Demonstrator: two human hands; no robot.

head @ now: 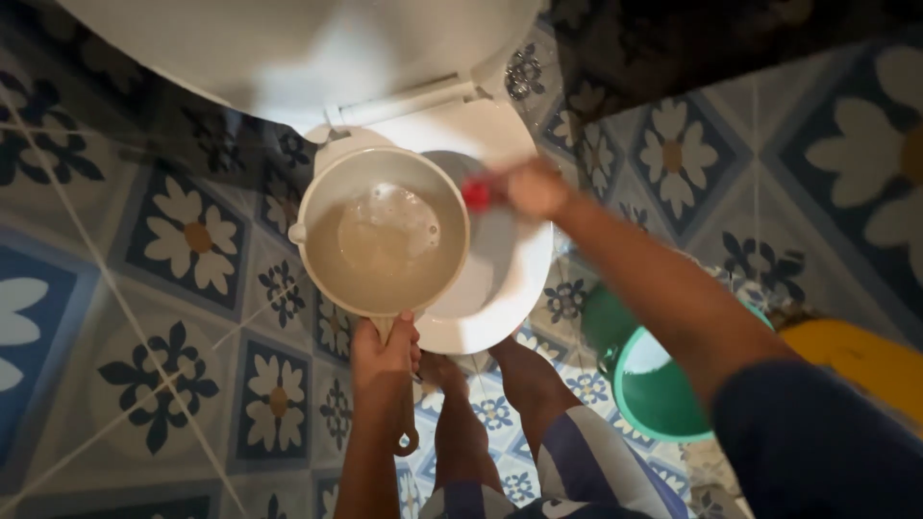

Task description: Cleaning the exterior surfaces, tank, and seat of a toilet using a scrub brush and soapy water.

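Nearest, the left hand (383,351) has its fingers wrapped tight round the handle of a pale dipper (383,231). The handle's long axis runs back toward the person's bare feet, and the bowl, full of cloudy water, sits over the near-left rim of the white toilet (500,279). To the right of the toilet stands a green bucket (654,384) on the flowered floor tiles (192,240). Farther off, over the toilet bowl, the right hand (534,189) is closed on a blurred red-tipped brush (477,195), just right of the dipper's rim.
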